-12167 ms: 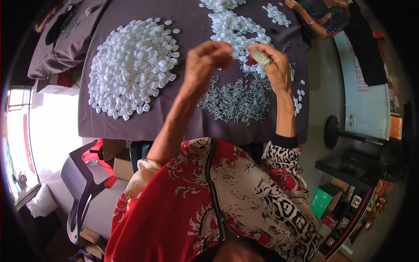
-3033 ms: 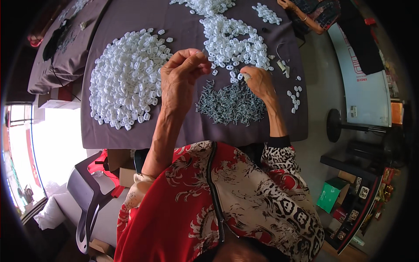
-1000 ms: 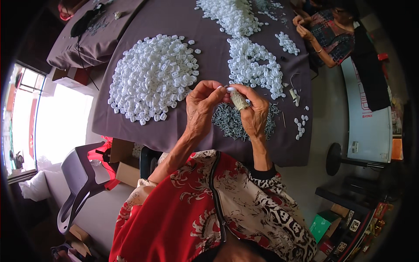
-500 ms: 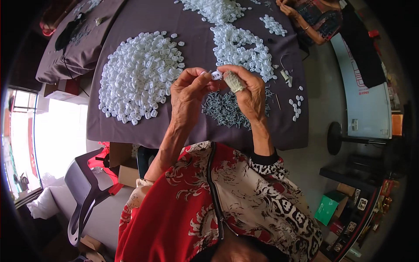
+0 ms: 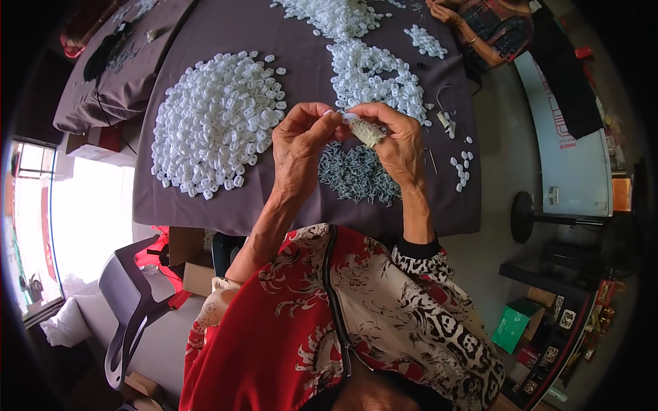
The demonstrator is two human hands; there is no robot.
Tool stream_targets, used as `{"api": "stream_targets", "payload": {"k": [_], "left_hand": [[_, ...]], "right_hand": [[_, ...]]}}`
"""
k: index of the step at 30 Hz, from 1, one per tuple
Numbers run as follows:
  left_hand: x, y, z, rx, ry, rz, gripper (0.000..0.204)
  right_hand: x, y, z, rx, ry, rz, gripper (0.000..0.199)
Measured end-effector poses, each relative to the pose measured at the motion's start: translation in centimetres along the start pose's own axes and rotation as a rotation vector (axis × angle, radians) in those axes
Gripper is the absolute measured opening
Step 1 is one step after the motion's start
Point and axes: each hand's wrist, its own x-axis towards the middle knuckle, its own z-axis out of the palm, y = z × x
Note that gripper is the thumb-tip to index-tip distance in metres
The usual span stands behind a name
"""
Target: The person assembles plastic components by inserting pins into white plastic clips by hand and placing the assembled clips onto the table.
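Both hands now raised together over the tabletop (image 5: 205, 212); 3 s ago your right hand (image 5: 394, 140) was down at the grey heap (image 5: 356, 175). It's pinched shut on a small white piece (image 5: 349, 118), as is your left hand (image 5: 301, 147). Wrapped finger (image 5: 369, 133) alongside. Fitting appears underway.

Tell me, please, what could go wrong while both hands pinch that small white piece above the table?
The small white piece, pinched only at the fingertips of the left hand and right hand, could slip and drop into the grey metal pile below. A sweeping wrist might also scatter the right white heap.
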Motion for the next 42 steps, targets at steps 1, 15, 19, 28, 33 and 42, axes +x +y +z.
{"api": "stream_targets", "payload": {"k": [1,15,19,28,33,42], "left_hand": [[0.2,0.0,0.0,0.0,-0.001,-0.001,0.009],[1.9,-0.3,2.5,-0.117,-0.044,-0.073,0.007],[2.5,0.2,3.3,-0.078,-0.048,-0.01,0.007],[3.1,1.1,5.0,-0.003,-0.012,0.058,0.01],[3.1,1.2,4.9,0.033,0.026,0.025,0.009],[2.9,1.2,4.9,-0.018,0.025,0.029,0.01]], "right_hand": [[0.0,0.1,-0.2,0.0,0.001,0.001,0.018],[2.2,-0.4,-1.8,0.144,0.205,0.045,0.014],[3.2,-0.9,-2.2,0.141,0.195,0.036,0.015],[4.2,-2.4,-3.0,0.134,0.189,-0.012,0.015],[4.1,-2.5,-2.8,0.126,0.191,-0.014,0.014],[4.1,-2.5,-2.7,0.161,0.187,-0.014,0.014]]}}
